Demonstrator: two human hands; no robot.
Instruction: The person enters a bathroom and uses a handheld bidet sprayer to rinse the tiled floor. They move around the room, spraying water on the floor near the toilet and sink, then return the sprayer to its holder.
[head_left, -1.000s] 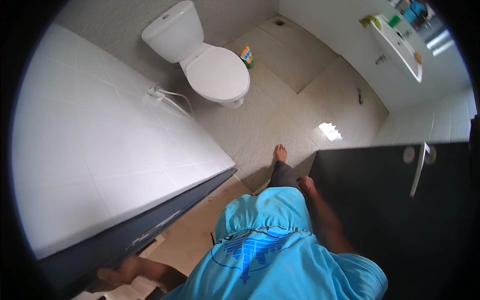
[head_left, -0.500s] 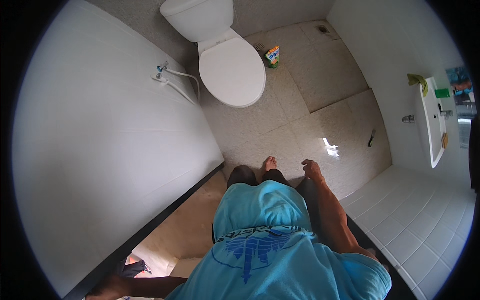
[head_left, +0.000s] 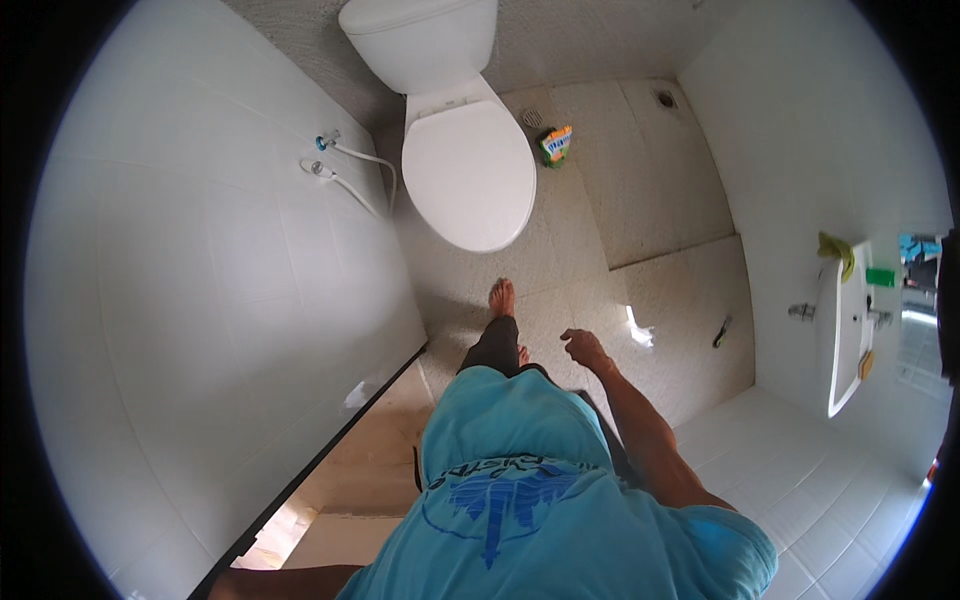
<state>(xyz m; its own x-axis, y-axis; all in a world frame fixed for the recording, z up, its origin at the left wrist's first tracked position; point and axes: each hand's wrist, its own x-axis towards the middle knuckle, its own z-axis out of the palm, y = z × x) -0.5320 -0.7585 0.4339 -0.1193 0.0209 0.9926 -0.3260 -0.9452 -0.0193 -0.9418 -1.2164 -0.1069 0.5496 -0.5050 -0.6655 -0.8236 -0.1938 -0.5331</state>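
The right hand (head_left: pixel 587 352) hangs above the beige tiled floor (head_left: pixel 560 262), fingers loosely bent, closed on nothing visible. At seven o'clock in the view, the left forearm (head_left: pixel 290 580) reaches the edge; I cannot tell how the left hand is shaped. From the right hand, a lidded white ceramic toilet (head_left: pixel 470 180) stands at eleven o'clock, a green-and-orange plastic pouch (head_left: pixel 556 146) at twelve, and a slim black object (head_left: pixel 722 331) lies at three.

Toilet (head_left: pixel 470 178): ahead in my feed
Pouch (head_left: pixel 555 147): on the floor (head_left: pixel 560 270), right of the toilet
Hose (head_left: pixel 365 155): on my left wall (head_left: pixel 200 250)
Washbasin (head_left: pixel 842 330): on my right wall (head_left: pixel 790 180)
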